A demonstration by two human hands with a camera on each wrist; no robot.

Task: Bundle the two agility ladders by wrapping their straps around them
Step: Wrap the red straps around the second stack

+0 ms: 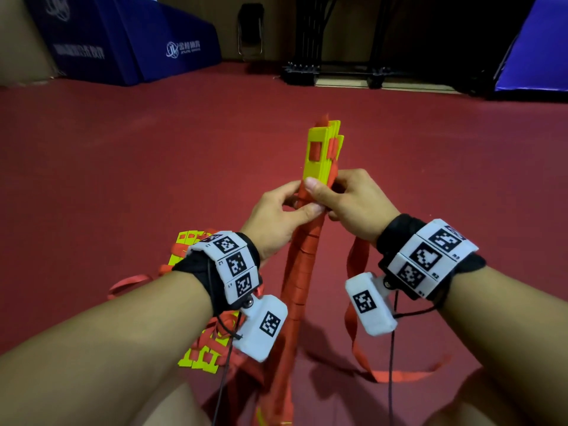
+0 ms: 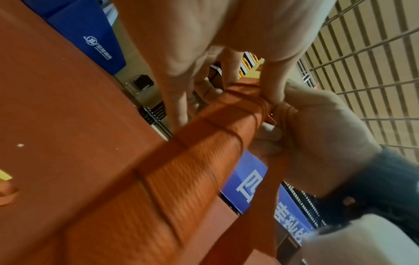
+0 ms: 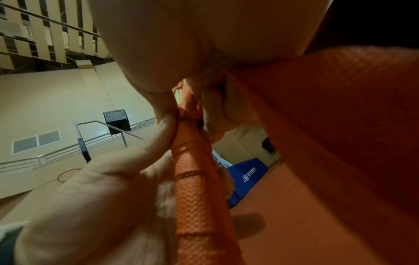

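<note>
Red strap [image 1: 302, 265] was wound around the yellow ladder bundle [image 1: 319, 152], held upright above the floor [image 1: 153, 167] by the left hand [image 1: 276, 213] and right hand [image 1: 350, 201], fingers curled round it. Another ladder [image 1: 196, 358] lay below.

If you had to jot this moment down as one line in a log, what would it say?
step: wrapping strap | held ladder: mostly wrapped | left hand: grips ladder | right hand: holds strap | second ladder: floor, unwrapped
</note>
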